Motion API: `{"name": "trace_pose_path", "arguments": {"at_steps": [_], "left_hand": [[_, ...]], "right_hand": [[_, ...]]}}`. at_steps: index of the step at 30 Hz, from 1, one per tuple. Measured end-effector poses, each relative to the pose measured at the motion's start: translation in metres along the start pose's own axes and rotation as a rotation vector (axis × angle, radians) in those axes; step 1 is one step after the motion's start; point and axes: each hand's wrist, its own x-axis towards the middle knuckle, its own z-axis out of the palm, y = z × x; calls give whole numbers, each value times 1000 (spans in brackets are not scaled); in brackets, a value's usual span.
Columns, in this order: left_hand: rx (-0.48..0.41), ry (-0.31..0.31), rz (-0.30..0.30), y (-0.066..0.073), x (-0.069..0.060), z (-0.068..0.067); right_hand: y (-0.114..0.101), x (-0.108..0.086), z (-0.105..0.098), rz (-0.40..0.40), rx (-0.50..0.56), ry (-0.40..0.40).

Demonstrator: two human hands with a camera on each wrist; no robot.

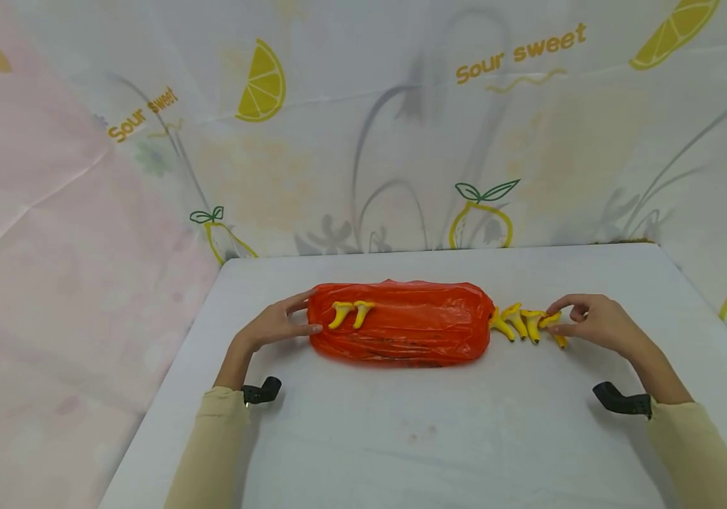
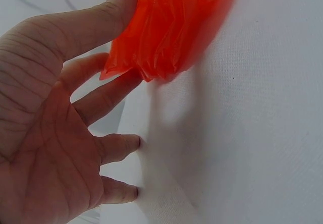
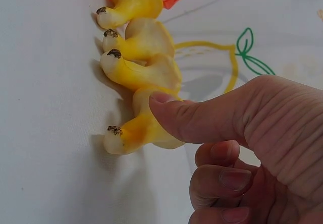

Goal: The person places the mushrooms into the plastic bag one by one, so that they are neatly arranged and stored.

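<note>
A red plastic bag (image 1: 414, 318) lies lengthwise on the white table. My left hand (image 1: 277, 324) rests at its left end, thumb on the near side and index and middle fingers partly behind the wrinkled edge (image 2: 166, 37); its fingers are fairly straight and spread. Two yellow trumpet-shaped mushrooms (image 1: 340, 315) lie on top of the bag near that hand. Off the bag's right end, several similar mushrooms (image 3: 139, 45) stand in a row, dark spots on their stem ends. My right hand (image 1: 601, 325) pinches the outermost mushroom (image 3: 126, 137) between thumb and index finger; the index is mostly hidden behind it.
The white table (image 1: 414, 438) reaches back to a printed cloth backdrop (image 1: 363, 141) with lemon drawings. A pinkish cloth (image 1: 71, 283) hangs on the left. Black wrist cameras (image 1: 620, 400) sit at both cuffs, low over the tabletop.
</note>
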Motion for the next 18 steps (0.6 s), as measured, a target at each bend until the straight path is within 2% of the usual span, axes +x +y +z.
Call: {"name": "trace_pose_path", "arguments": {"at_steps": [8, 18], "left_hand": [[6, -1, -5, -2, 1, 1], [7, -5, 4, 0, 1, -1]], "right_hand": [[1, 1, 0, -40, -18, 12], [2, 1, 0, -52, -21, 3]]}}
